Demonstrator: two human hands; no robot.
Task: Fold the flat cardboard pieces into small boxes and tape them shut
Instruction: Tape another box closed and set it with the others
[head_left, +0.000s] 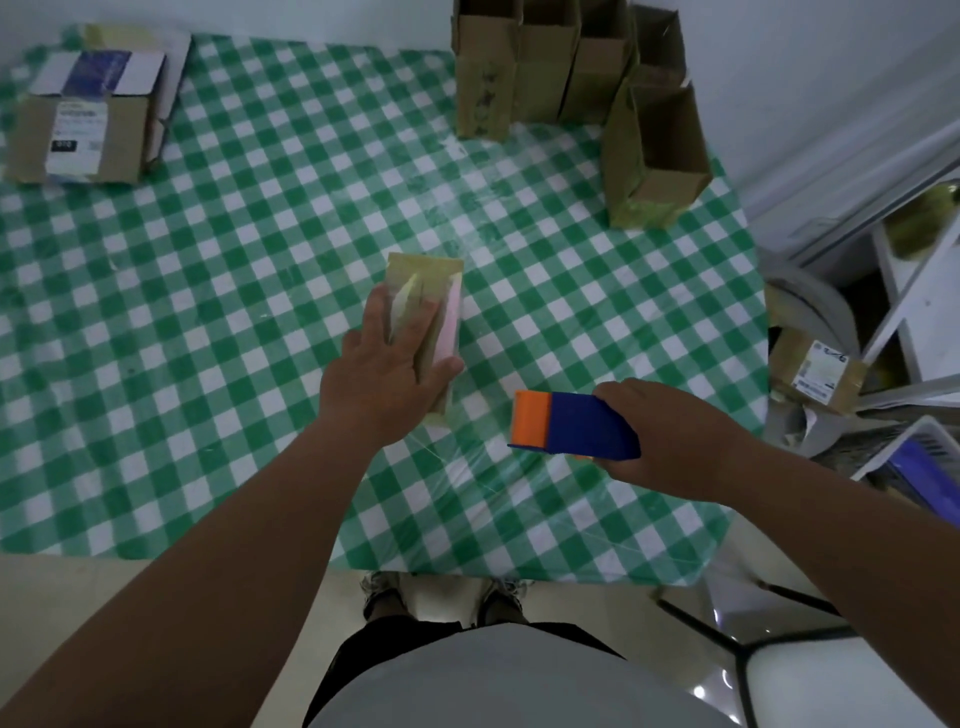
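A small cardboard box (427, 273) lies in the middle of the green-checked table (260, 291), its top covered with shiny tape. My left hand (387, 364) rests flat on the near half of the box, fingers spread and pressing down. My right hand (670, 441) is to the right of the box, above the table, wrapped around a blue tape dispenser (582, 427) with an orange front end that points left. The dispenser is apart from the box.
Several folded cardboard boxes (540, 62) stand at the far edge, and another (657, 156) at the far right. A labelled carton (85, 130) lies at the far left. A labelled box (815, 371), shelving and a basket are beyond the right edge. A chair (810, 675) is lower right.
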